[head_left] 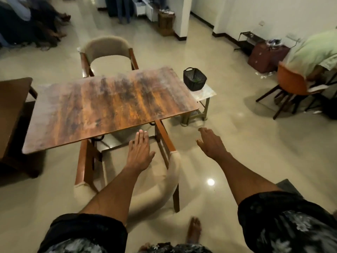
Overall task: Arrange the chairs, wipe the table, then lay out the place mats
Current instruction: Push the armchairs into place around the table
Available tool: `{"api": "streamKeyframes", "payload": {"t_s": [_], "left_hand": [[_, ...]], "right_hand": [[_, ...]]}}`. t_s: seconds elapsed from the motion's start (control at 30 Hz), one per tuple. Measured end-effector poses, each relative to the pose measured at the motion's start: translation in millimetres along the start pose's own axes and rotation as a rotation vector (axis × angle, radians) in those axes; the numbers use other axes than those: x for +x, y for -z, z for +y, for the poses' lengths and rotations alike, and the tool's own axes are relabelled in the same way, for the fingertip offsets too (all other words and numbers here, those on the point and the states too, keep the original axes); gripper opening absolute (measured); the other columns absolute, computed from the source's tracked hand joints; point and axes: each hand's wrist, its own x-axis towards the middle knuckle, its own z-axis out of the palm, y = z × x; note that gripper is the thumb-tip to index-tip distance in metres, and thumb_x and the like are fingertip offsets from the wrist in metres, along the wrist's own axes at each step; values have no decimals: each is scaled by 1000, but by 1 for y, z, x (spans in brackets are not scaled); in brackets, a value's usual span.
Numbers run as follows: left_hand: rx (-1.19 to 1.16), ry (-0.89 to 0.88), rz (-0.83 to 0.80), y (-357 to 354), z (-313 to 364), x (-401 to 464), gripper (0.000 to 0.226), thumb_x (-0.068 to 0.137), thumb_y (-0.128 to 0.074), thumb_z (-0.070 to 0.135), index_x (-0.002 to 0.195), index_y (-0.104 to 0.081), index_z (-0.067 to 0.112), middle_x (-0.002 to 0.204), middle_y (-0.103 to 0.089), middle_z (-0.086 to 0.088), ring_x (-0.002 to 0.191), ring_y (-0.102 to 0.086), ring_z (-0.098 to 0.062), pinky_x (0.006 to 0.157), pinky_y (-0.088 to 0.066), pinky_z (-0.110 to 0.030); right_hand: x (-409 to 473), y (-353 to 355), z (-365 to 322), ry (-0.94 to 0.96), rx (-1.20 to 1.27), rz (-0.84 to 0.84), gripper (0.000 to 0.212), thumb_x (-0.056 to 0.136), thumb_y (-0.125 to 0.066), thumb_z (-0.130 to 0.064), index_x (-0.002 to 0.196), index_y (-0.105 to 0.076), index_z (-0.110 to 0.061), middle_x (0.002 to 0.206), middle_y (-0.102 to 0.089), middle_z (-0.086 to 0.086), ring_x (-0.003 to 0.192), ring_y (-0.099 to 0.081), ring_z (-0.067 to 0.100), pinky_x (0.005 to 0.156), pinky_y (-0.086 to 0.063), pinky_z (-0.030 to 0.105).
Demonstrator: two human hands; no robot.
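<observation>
1. The left hand, fingers straight and holding nothing, hovers over the near chair, which is tucked partly under the wooden surface.
2. The right hand, open and flat, hangs over the floor just right of that chair.
3. A second chair stands at the far edge.
4. A black basket sits on a side table beyond the right hand.

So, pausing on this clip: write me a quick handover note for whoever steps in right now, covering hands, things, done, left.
Left hand: open, empty, over the near chair.
Right hand: open, empty, over bare floor.
Near chair is partly under the wooden table; far chair stands at the opposite side.
Black basket sits on a small side table.
No cloth or place mats in view.
Left to do: finish the chairs, wipe, lay mats.
</observation>
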Motion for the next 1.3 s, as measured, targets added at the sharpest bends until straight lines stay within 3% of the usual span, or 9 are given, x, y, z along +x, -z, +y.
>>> {"api": "streamKeyframes", "payload": {"t_s": [0.33, 0.57, 0.77, 1.0, 1.3], "left_hand": [[-5, -72, 1, -8, 164, 115, 86, 108, -50, 27, 169, 9, 10, 177, 14, -15, 164, 14, -30, 132, -1, -53], [24, -133, 5, -16, 231, 178, 86, 109, -49, 27, 168, 11, 8, 176, 17, -17, 164, 14, -31, 132, -1, -51], [54, -135, -2, -22, 245, 222, 84, 109, -46, 27, 168, 11, 8, 176, 17, -16, 164, 14, -30, 134, -3, -51], [15, -78, -129, -47, 245, 277, 85, 109, -49, 28, 168, 9, 8, 176, 17, -17, 164, 13, -33, 133, -5, -53], [-4, -96, -95, -34, 264, 361, 83, 108, -47, 26, 168, 7, 7, 176, 11, -18, 164, 10, -35, 132, -3, -51]], "right_hand": [[45, 33, 143, -87, -15, 43, 45, 108, -54, -35, 142, -47, -7, 143, -52, 13, 138, -48, 33, 100, -48, 50], [73, 46, 210, -103, 6, 52, 50, 109, -52, -36, 148, -45, -5, 156, -45, 18, 149, -40, 35, 113, -41, 49], [109, 42, 225, -81, 51, 49, 54, 110, -50, -39, 151, -42, -5, 162, -40, 19, 155, -33, 34, 120, -34, 47], [146, 18, 245, -90, 52, -53, 58, 111, -46, -42, 154, -38, -5, 169, -31, 19, 161, -24, 32, 125, -28, 45], [227, 33, 265, -83, 27, -60, 56, 112, -46, -42, 154, -39, -6, 170, -30, 19, 162, -22, 33, 125, -27, 44]]}}
